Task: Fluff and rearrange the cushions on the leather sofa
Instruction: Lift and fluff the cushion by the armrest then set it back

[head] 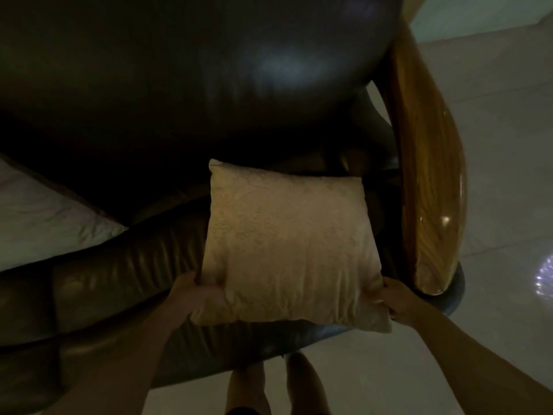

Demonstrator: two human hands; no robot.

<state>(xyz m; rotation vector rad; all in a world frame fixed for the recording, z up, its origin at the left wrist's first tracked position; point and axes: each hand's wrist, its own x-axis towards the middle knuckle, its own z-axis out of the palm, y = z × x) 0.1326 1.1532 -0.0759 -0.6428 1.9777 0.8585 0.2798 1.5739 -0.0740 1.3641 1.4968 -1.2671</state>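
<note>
While both hands grip its near corners, a cream cushion point(284, 241) stands tilted on the seat of a dark leather sofa point(125, 283), its far edge leaning toward the backrest point(209, 79). Head view, taking the cushion as landmark: the left hand point(191, 295) closes on the cushion's near-left corner, thumb on the upper face, the other fingers tucked beneath and out of sight. The right hand point(395, 304) pinches the near-right corner, fingers bunched into the fabric so that it puckers there; how far they wrap under cannot be told. Both forearms run from the bottom edge of the picture up to the cushion. To the right of the cushion, just beside it, rises a polished wooden armrest point(428, 175), its rounded front end level with the right hand. To the left of the cushion, well apart, a pale quilted cushion point(45, 223) lies on the seat, cut off by the left edge. Below the cushion, past the seat's front edge, the person's two feet point(278, 387) stand on a light tiled floor point(493, 145). Dim light blurs the faint raised pattern on the cushion, and the sofa's left part merges into shadow. A bright speckled glare point(544, 274) marks the floor far right of the cushion.
</note>
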